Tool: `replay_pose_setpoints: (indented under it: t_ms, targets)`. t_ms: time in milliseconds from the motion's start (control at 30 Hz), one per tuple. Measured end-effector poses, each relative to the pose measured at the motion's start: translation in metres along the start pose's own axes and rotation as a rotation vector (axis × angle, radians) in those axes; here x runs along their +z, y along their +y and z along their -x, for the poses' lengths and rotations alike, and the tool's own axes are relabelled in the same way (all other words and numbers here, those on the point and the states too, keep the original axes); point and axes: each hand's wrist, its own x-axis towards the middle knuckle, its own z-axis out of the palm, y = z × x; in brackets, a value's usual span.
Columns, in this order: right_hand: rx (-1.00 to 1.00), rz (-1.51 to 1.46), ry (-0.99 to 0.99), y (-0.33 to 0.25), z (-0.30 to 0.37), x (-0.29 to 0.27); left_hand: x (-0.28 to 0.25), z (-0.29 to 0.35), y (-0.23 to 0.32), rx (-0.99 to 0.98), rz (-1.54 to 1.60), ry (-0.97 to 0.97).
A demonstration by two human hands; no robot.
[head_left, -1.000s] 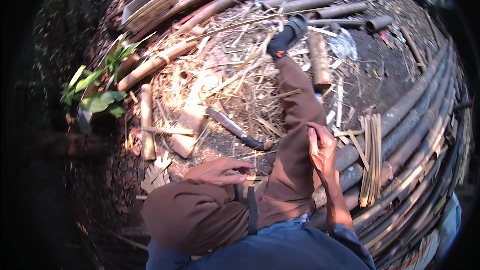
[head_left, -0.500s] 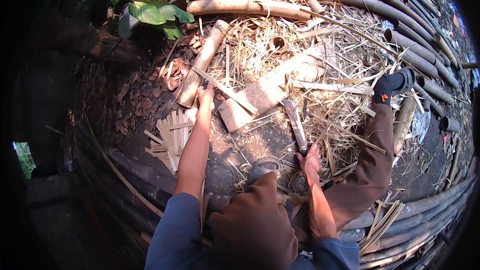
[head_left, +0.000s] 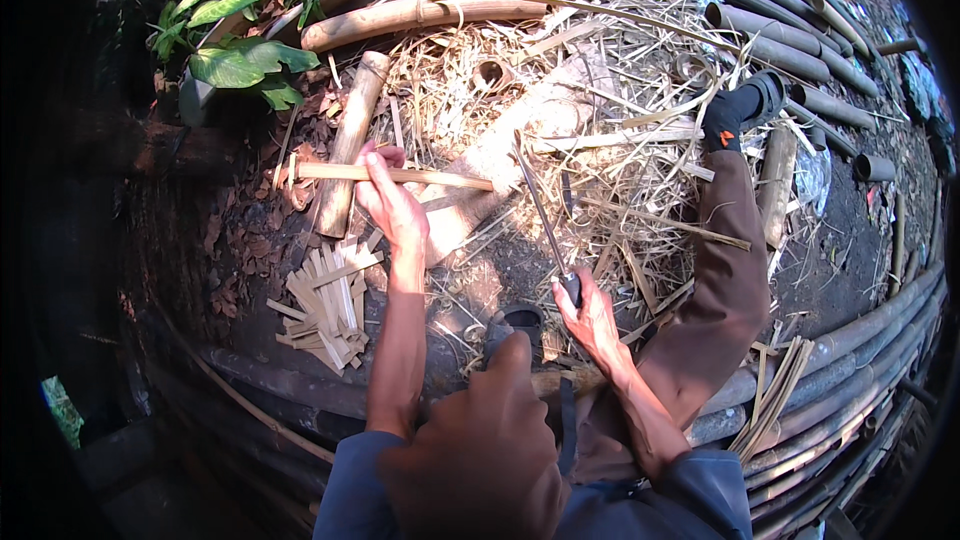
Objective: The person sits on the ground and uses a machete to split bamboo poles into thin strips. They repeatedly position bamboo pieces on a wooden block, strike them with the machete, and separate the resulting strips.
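My left hand [head_left: 392, 198] is closed on a flat bamboo strip [head_left: 450, 178], held nearly level with thumb and fingers on either side of it. The strip's right end is over the pale wooden board [head_left: 478, 202] on the ground. My right hand [head_left: 590, 318] grips the dark handle of a long knife [head_left: 542, 210]. Its narrow blade points up and away, its tip near the board's right side and apart from the strip. A pile of cut bamboo slats [head_left: 325, 305] lies on the ground left of my left forearm.
A bamboo log [head_left: 352, 140] lies beyond my left hand, and a curved one [head_left: 425, 18] at the back. Shavings [head_left: 640, 180] cover the middle and right. Bamboo poles [head_left: 790, 50] are stacked at the far right, more poles [head_left: 830, 360] near right. A leafy plant [head_left: 235, 55] stands far left.
My left hand has lifted the strip, turned it from slanting to nearly level, and rotated palm-up. The knife has turned edge-on, and its tip has swung left. The whole view has shifted.
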Motion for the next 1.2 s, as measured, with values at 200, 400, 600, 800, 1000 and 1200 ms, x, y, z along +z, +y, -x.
replay_pose_setpoints:
  t_ms: [200,400,600,800,1000,1200]
  targets:
    - [-0.075,-0.192,-0.206,-0.064,-0.002,0.026,-0.005,0.004,0.084,0.107,0.137,0.056]
    - [-0.049,-0.216,-0.213,-0.053,-0.021,0.064,0.006,0.032,0.086,0.152,0.098,0.129]
    - [-0.008,-0.153,-0.281,-0.030,-0.031,0.043,0.014,0.037,0.085,0.184,0.070,0.111]
    - [0.169,-0.164,-0.190,0.039,-0.058,0.056,0.030,0.026,0.081,0.176,0.145,0.035]
    - [0.076,-0.276,-0.146,-0.049,-0.014,-0.006,0.044,0.031,0.052,-0.040,0.286,-0.180]
    - [-0.115,-0.259,-0.004,-0.113,-0.003,-0.040,0.066,0.066,0.019,0.040,-0.037,-0.288]
